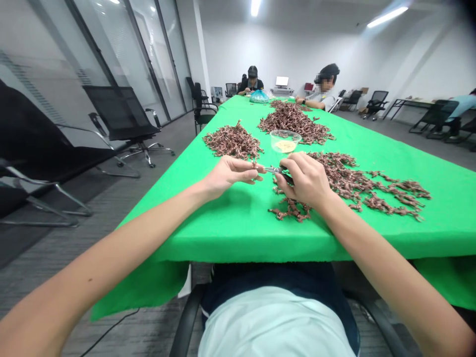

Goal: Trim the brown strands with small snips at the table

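The right hand [305,181] has its fingers closed tight around black-handled snips [277,170], steel tips pointing left, right up beside the left hand [228,177], whose fingers pinch a small brown piece [256,166], too tiny to make out clearly! Under the snips, a heap of branching brown pieces [353,183] sprawls across the green-covered counter [409,233]. Just beyond sits a clear plastic tub [285,140] holding a pale yellow layer [285,146], flanked by two more brown heaps [232,141] [295,121]. Far down the counter, a co-worker [253,79] sits behind a blue plastic bag [259,96], and another person [327,82] works along the right side!
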`<act>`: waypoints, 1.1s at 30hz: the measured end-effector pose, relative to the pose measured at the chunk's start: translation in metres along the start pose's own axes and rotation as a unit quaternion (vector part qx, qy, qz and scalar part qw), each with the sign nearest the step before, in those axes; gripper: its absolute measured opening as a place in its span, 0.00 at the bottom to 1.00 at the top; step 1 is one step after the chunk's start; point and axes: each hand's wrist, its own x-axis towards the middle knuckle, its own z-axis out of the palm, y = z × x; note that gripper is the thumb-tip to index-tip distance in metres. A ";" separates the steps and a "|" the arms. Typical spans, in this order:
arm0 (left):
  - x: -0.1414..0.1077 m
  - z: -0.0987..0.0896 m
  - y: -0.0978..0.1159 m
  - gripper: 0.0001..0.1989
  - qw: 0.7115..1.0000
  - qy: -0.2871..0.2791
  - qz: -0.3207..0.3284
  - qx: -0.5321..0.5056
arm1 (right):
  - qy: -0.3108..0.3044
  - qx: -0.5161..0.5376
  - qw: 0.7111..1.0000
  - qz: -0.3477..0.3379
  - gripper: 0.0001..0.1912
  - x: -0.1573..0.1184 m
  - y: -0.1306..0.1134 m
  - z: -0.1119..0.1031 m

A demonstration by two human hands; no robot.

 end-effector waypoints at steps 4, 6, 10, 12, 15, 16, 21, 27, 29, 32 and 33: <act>-0.001 0.000 0.001 0.19 1.000 -0.014 -0.003 0.001 | -0.005 -0.026 0.999 -0.023 0.12 -0.001 0.000 0.001; -0.002 0.001 0.003 0.19 1.000 -0.023 -0.007 0.002 | -0.010 -0.031 0.999 -0.027 0.13 -0.001 0.000 0.001; -0.003 0.004 0.005 0.21 0.999 -0.029 -0.018 -0.001 | -0.007 -0.049 0.998 -0.041 0.14 -0.001 0.000 0.002; -0.003 0.003 0.003 0.21 0.999 -0.028 -0.018 -0.002 | -0.005 -0.061 0.997 -0.049 0.14 0.000 -0.001 0.002; -0.003 0.002 0.001 0.21 0.999 -0.029 -0.019 0.001 | -0.002 -0.077 0.995 -0.060 0.15 0.001 -0.001 0.001; -0.003 0.001 0.000 0.21 0.999 -0.030 -0.020 0.003 | -0.001 -0.084 0.994 -0.064 0.15 0.001 -0.001 0.001; -0.003 0.001 0.001 0.22 0.999 -0.032 -0.025 0.013 | -0.010 -0.110 0.991 -0.076 0.16 0.000 -0.001 0.001; -0.004 0.002 0.001 0.20 0.999 -0.042 -0.026 0.010 | -0.019 -0.117 0.990 -0.070 0.19 -0.001 -0.002 0.000; -0.004 0.002 0.001 0.20 0.998 -0.046 -0.030 0.008 | -0.026 -0.116 0.991 -0.070 0.19 -0.001 -0.002 -0.001; -0.005 0.001 0.003 0.20 0.998 -0.048 -0.042 0.010 | -0.041 -0.096 0.993 -0.059 0.20 -0.002 -0.002 -0.001; -0.006 0.002 0.003 0.21 0.998 -0.048 -0.047 0.009 | -0.043 -0.088 0.994 -0.056 0.20 -0.003 -0.001 0.000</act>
